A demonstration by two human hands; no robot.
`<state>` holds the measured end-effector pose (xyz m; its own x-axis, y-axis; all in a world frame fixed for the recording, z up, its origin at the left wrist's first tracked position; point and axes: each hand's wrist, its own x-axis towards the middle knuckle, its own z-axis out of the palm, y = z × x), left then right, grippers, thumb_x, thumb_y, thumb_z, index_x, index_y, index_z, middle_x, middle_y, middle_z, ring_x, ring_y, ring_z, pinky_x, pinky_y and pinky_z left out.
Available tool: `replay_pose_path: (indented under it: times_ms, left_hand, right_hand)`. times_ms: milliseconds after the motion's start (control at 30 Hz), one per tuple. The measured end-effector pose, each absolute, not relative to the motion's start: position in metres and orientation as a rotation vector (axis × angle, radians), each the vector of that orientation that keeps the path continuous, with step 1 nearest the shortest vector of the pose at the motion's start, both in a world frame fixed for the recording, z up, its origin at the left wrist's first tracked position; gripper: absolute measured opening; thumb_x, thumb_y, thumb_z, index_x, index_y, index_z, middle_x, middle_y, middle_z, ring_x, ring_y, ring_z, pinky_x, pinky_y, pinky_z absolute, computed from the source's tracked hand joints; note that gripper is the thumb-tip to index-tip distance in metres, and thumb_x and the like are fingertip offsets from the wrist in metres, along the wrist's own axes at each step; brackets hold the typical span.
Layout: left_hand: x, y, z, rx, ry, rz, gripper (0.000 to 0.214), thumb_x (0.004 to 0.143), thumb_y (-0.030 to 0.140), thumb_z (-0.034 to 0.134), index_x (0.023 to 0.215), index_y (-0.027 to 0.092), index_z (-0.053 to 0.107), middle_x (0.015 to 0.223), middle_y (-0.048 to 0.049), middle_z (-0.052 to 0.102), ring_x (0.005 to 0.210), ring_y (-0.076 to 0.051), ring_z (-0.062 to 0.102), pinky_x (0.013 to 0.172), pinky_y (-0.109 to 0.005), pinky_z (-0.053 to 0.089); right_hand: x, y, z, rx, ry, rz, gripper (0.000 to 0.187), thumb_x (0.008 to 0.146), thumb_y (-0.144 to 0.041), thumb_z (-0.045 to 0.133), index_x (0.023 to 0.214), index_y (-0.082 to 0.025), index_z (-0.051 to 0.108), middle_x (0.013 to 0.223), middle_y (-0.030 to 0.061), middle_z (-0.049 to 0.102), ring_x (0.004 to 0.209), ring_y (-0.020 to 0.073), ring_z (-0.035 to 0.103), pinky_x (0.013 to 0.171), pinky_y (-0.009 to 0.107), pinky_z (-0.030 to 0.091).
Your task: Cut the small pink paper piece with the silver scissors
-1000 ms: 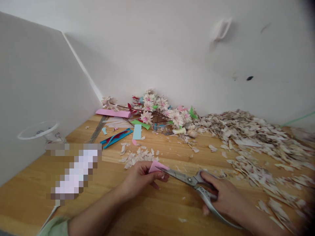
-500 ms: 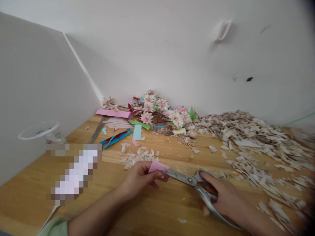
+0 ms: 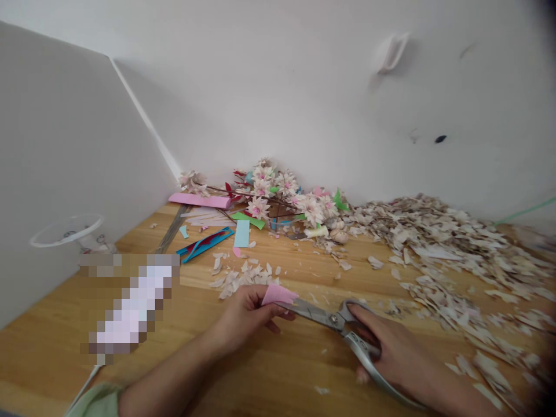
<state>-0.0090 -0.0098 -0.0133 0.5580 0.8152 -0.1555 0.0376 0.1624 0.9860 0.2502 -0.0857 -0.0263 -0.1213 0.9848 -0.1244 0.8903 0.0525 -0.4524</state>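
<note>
My left hand (image 3: 247, 317) pinches a small piece of pink paper (image 3: 278, 293) between thumb and fingers, above the wooden table. The paper's right edge looks notched. My right hand (image 3: 386, 347) is wrapped round the handles of a pair of silver scissors (image 3: 332, 319). Their blades point left and reach the lower right part of the paper, close to my left fingertips. Whether the blades are fully closed is hard to make out. Behind my left hand lies a small heap of pale petal-like scraps (image 3: 249, 279).
A large pile of dry, pale flakes (image 3: 434, 231) spreads along the right. Artificial flowers (image 3: 284, 194) lie by the wall. Pink crepe paper (image 3: 200, 200), a light-blue strip (image 3: 242, 233) and blue strips (image 3: 206, 243) rest further back. A clear container with white rim (image 3: 67, 230) stands left.
The scissors have shifted slightly left and down against the pink paper. Its right edge now shows a notch. My left hand has barely moved.
</note>
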Motion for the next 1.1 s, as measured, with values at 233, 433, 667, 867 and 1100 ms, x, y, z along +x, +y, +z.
replay_pose_path:
  times_ms: [233,433,667,867,1100]
  left_hand:
    - [-0.0097,-0.0106,-0.0139,1.295,0.836,0.655,0.021,0.068,0.029,0.066,0.083,0.015,0.071,0.08,-0.0061,0.074,0.079,-0.019,0.068,0.056,-0.023,0.052]
    - [-0.0109,-0.0101,-0.0151,1.306,0.825,0.649,0.023,0.069,0.033,0.066,0.083,0.015,0.071,0.082,-0.007,0.074,0.081,-0.019,0.068,0.057,-0.023,0.052]
    - [-0.0113,-0.0104,-0.0144,1.308,0.813,0.64,0.023,0.07,0.032,0.066,0.085,0.016,0.071,0.081,-0.006,0.073,0.081,-0.019,0.068,0.057,-0.022,0.052]
    - [-0.011,-0.0097,-0.013,1.315,0.805,0.632,0.026,0.07,0.035,0.066,0.088,0.017,0.07,0.082,-0.0063,0.073,0.083,-0.02,0.067,0.058,-0.024,0.052]
    - [-0.0102,-0.01,-0.0123,1.264,0.8,0.634,0.028,0.066,0.037,0.069,0.083,0.015,0.07,0.079,-0.0073,0.073,0.082,-0.021,0.067,0.056,-0.024,0.052]
  right_hand:
    - [0.2485,-0.0866,-0.0235,-1.954,-2.112,0.671,0.036,0.057,-0.027,0.07,0.091,-0.024,0.057,0.088,0.0032,0.068,0.079,0.0246,0.062,0.062,0.028,0.041]
    - [0.2491,-0.0852,-0.0267,-1.931,-2.106,0.666,0.036,0.055,-0.029,0.073,0.087,-0.025,0.058,0.074,-0.0003,0.067,0.069,0.0216,0.062,0.055,0.025,0.038]
    - [0.2509,-0.085,-0.0281,-1.924,-2.116,0.681,0.042,0.057,-0.031,0.073,0.094,-0.025,0.057,0.081,0.0006,0.068,0.075,0.0233,0.062,0.058,0.026,0.039]
    - [0.2492,-0.0844,-0.0264,-1.942,-2.092,0.688,0.039,0.054,-0.03,0.073,0.09,-0.025,0.058,0.073,-0.0019,0.067,0.068,0.0207,0.06,0.055,0.025,0.038]
    - [0.2454,-0.0828,-0.02,-2.022,-2.108,0.65,0.04,0.052,-0.035,0.076,0.084,-0.024,0.055,0.067,-0.0031,0.063,0.062,0.0182,0.054,0.054,0.024,0.035]
